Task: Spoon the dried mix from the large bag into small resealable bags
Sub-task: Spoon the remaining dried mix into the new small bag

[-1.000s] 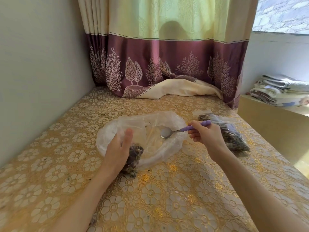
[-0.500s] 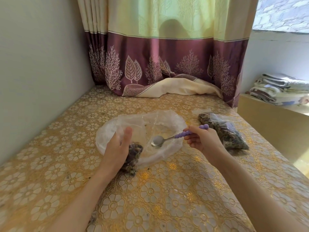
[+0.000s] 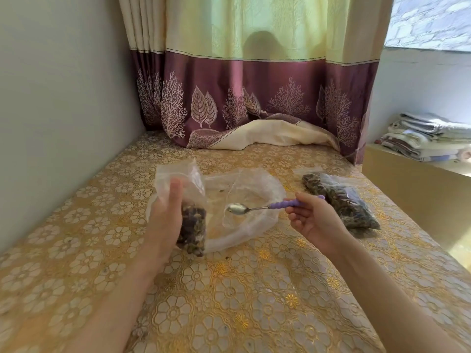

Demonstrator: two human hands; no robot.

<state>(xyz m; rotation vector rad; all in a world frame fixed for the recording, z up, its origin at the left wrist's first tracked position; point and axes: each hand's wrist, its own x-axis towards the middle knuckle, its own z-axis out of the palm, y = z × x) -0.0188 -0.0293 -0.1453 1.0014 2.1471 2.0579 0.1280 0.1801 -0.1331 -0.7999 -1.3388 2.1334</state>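
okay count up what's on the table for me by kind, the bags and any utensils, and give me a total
Small bags holding dried mix: 2, one held up by the left hand at, one lying on the table at
Large clear bags: 1
Spoons: 1
Total: 4

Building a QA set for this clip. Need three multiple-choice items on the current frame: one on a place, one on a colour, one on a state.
1. Where does the filled small bag lie relative to the right hand?
A. To its right, on the table
B. Under the left hand
C. On the folded cloths

2. What colour is the spoon's handle?
A. Green
B. Purple
C. Red

3. What is in the spoon's bowl?
A. A heap of dried mix
B. Water
C. Nothing visible

Key: 1 A, the filled small bag lies on the table beyond the right hand. 2 B, the spoon has a purple handle. 3 C, its bowl shows bare metal while the left hand holds the part-filled small bag.
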